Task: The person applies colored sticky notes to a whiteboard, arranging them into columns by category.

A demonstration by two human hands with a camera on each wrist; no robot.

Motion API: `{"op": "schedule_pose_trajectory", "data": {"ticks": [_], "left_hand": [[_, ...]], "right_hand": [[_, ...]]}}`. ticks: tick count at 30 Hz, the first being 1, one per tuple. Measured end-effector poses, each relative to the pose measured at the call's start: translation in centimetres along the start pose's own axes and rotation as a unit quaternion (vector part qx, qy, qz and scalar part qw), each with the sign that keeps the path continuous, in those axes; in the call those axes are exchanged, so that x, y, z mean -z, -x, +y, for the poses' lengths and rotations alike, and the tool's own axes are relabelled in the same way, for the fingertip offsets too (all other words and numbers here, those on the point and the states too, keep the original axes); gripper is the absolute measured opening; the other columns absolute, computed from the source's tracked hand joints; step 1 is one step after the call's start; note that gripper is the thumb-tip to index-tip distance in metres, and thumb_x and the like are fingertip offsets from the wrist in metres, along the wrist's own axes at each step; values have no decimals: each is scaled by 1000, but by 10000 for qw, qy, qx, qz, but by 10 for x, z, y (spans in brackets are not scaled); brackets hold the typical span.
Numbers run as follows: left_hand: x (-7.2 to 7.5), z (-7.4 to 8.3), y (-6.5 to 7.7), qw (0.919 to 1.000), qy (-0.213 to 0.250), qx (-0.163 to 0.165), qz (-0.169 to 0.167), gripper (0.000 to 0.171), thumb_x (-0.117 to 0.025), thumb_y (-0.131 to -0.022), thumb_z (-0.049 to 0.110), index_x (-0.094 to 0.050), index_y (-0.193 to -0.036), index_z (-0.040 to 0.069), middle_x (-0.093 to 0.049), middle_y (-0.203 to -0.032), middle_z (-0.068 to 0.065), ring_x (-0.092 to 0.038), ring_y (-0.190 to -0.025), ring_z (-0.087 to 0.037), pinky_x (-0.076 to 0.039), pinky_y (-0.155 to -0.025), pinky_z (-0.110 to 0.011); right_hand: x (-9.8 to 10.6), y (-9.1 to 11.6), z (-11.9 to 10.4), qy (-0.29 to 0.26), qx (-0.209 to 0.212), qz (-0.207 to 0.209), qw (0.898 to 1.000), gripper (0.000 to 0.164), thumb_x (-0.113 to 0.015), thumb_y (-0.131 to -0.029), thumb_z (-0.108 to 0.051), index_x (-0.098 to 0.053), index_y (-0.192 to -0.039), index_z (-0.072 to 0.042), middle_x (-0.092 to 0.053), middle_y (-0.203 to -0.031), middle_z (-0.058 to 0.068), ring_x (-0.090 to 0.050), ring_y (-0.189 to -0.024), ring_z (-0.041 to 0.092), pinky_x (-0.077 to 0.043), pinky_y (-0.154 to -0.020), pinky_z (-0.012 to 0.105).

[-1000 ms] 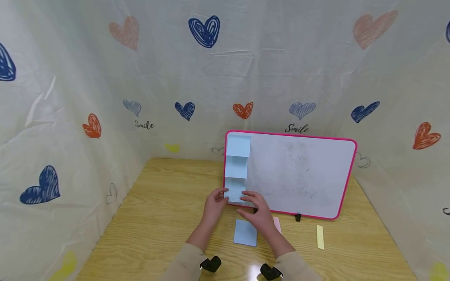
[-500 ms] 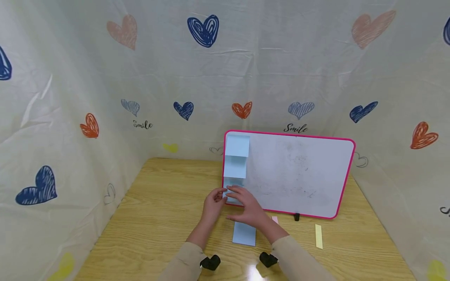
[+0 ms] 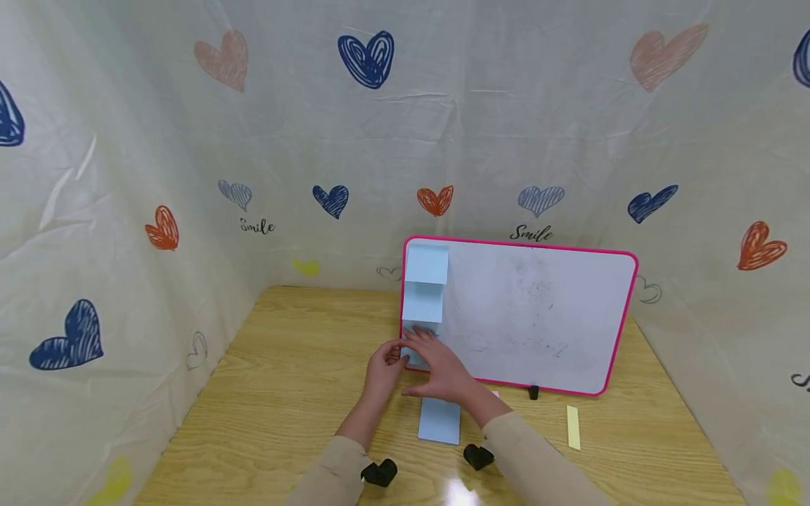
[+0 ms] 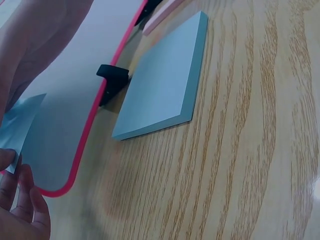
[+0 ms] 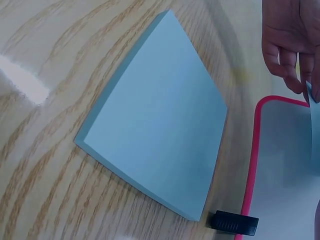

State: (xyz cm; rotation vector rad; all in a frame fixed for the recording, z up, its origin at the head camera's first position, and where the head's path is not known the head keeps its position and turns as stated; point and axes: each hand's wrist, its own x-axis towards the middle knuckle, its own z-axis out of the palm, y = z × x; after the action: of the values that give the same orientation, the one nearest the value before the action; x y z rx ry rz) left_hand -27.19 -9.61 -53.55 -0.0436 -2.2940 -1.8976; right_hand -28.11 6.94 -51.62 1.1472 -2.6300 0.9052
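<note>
A whiteboard with a pink rim stands tilted on the table, with light-blue sticky notes in a column down its left side. My left hand is at the board's lower left corner, pinching the edge of the lowest sticky note between thumb and fingers. Across that note lies my right hand, its fingers extended over the paper and its thumb spread away below. The right hand hides much of the note in the head view. Below the board, a thick pad of blue sticky notes lies on the table.
Black feet hold the board's lower edge. A pink pad lies beyond the blue one, and a narrow yellow strip sits to the right. A white curtain printed with hearts surrounds the wooden table.
My right hand has moved left from the note's right edge to lie across the lowest sticky note. My left hand has kept its pinch at the note's left edge.
</note>
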Motion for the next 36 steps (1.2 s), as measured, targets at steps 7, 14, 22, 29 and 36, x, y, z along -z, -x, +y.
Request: {"op": "schedule_pose_trajectory", "data": {"ticks": [7,14,22,29,36], "left_hand": [[3,23,8,9999,118,-37,-57,31,-65,-86,-8,-62,-116,-10,-64,-98,-27,-61,-88,-31,-51,-78,-37],[0,-1,-1,10000,-35,42,-33,31,-67,-86,-4,-65,-117,-3,-66,-94,-15,-60,-86,-21,-51,-76,-31],[3,-4,-2,9999,-34,-49,-88,28,-69,-85,-4,-67,-113,-2,-64,-89,-12,-60,-81,-18,-51,-72,-27],[3,-2,-2,9999,-47,102,-119,26,-68,-86,-3,-68,-113,-1,-62,-85,-9,-58,-80,-18,-50,-70,-25],[3,-1,-2,9997,-90,222,-91,26,-68,-87,-3,-68,-113,1,-62,-84,-9,-58,-80,-18,-49,-68,-24]], "right_hand": [[2,-3,-4,85,-245,-253,9993,95,-84,-73,-44,-39,-149,-11,-27,-158,5,-14,-147,21,-18,-116,47],[1,0,-1,247,-220,-178,9993,96,-84,-72,-44,-39,-150,-11,-23,-160,5,-14,-147,24,-16,-116,46],[-2,5,6,451,-123,-48,9989,97,-85,-71,-46,-39,-149,-11,-21,-160,2,-13,-147,23,-13,-117,45],[2,9,7,290,-11,45,9996,97,-85,-71,-43,-39,-148,-6,-24,-159,8,-16,-146,27,-14,-116,49],[2,15,12,255,-58,48,9996,98,-85,-72,-42,-36,-150,-8,-22,-160,6,-14,-147,26,-13,-117,46]]}}
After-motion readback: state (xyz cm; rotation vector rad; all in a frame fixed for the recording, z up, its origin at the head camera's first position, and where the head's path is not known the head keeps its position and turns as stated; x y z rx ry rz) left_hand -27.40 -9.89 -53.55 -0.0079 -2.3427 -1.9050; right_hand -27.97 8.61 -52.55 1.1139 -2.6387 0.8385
